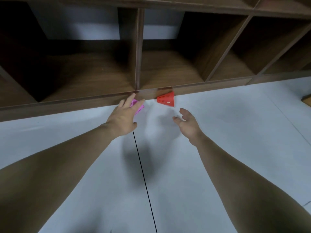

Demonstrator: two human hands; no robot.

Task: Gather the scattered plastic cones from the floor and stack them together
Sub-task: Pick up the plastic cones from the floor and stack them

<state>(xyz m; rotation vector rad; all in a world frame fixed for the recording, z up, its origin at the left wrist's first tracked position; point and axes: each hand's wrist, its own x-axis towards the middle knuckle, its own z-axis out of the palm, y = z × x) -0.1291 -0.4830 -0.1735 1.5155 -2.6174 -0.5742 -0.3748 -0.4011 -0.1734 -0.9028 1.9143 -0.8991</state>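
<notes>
Floor [218,132] open in front; shelf base [67,106] blocks behind the red cone [165,100] & pink cone [138,107].

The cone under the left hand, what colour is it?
Pink cone, seen in the head view.

Count from here: 2 plastic cones on the floor, both perforated. 1 pink cone [138,107], mostly hidden behind my left hand [123,115], so I can't rule out a second one nested in it. 1 red cone [166,99], lying on its side against the shelf base. 2 hands in view, left plus my right hand [187,122]. 1 wooden shelf unit [139,47], 4 open compartments visible along the bottom row, a fifth possibly cut off at the left edge. 1 dark seam line [144,179] across the floor.
</notes>
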